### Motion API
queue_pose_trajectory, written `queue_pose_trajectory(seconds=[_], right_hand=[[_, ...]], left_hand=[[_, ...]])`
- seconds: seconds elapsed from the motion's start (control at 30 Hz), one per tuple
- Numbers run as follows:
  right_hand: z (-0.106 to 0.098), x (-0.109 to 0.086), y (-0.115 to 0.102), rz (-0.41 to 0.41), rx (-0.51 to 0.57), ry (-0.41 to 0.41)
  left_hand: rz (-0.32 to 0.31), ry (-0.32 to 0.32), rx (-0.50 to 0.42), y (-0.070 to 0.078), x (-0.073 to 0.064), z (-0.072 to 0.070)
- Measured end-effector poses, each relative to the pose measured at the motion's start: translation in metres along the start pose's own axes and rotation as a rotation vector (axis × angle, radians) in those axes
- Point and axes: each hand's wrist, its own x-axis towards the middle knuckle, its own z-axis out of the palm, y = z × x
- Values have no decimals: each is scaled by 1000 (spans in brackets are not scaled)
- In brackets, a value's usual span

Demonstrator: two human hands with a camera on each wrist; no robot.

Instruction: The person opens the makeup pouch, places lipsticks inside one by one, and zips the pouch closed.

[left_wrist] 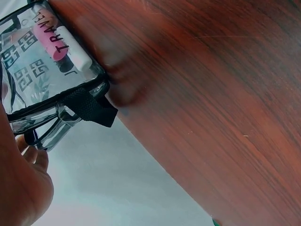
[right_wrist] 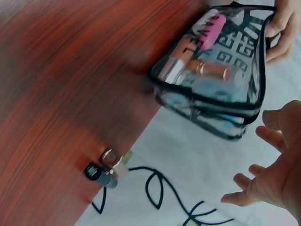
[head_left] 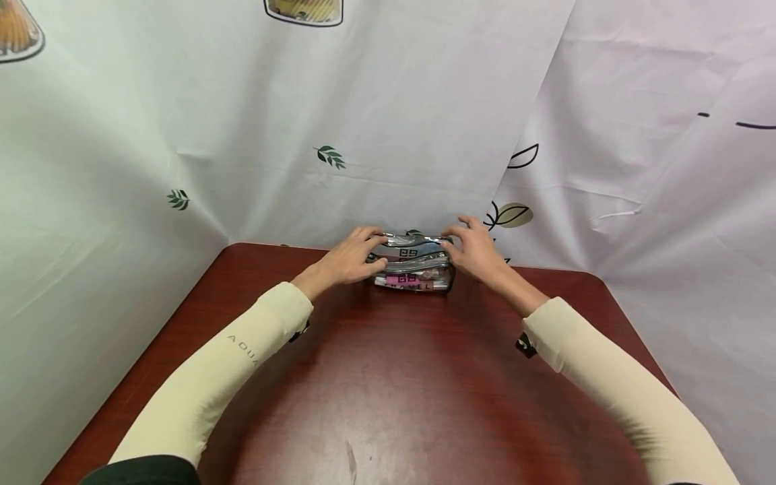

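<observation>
A clear plastic travel pouch (head_left: 413,281) with black trim stands at the far side of the table, its two top bands apart. Through its wall show a pink tube (left_wrist: 51,41), a white tube (left_wrist: 74,49) and a rose-gold lipstick (right_wrist: 210,70). My left hand (head_left: 353,259) pinches the pouch's upper left edge, thumb in front and fingers behind. Beside the upper right corner is my right hand (head_left: 475,250); in the right wrist view its fingers (right_wrist: 241,182) are spread, apart from the pouch, and hold nothing.
A dark cosmetic tube (right_wrist: 100,175) and a small brown-capped bottle (right_wrist: 112,159) lie near the far table edge, right of the pouch. White printed cloth (head_left: 388,121) hangs close behind the dark red table (head_left: 412,377).
</observation>
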Motion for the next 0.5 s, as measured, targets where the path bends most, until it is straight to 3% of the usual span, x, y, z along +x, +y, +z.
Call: queue_pose_trajectory(seconds=[0.3, 0.5], right_hand=[[-10, -6, 33, 12, -18, 11], [-14, -9, 57, 69, -57, 2]], left_hand=[[-4, -13, 13, 0, -1, -1], [-13, -24, 21, 0, -1, -1]])
